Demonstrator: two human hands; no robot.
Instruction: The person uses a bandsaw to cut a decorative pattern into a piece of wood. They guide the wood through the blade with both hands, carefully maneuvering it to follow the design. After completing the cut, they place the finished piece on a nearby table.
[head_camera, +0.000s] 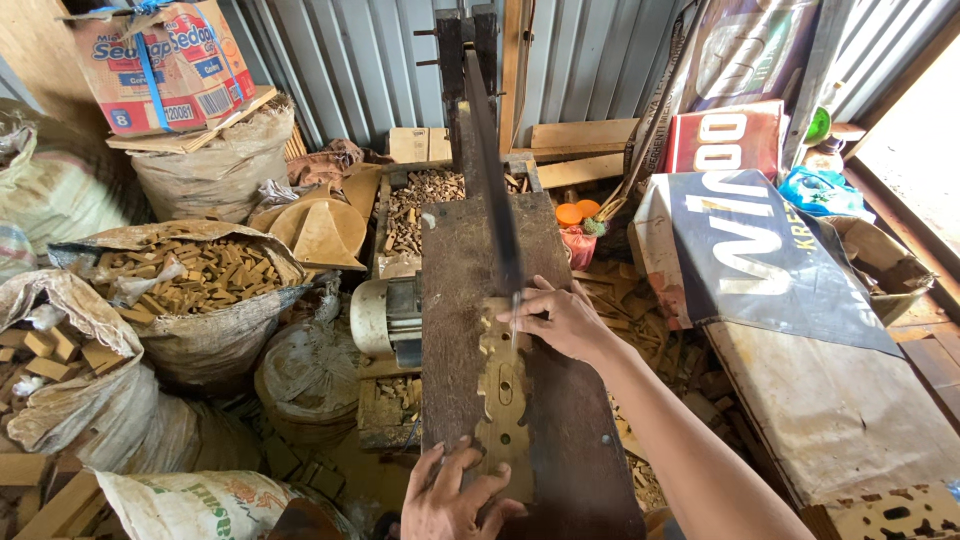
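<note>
The carved wooden strip (503, 395) lies lengthwise on the dark saw table (570, 450), pointing away toward the blade (495, 190). The left hand (455, 495) presses its near end with spread fingers; the right hand (562, 320) grips the far end, nearer the blade.
</note>
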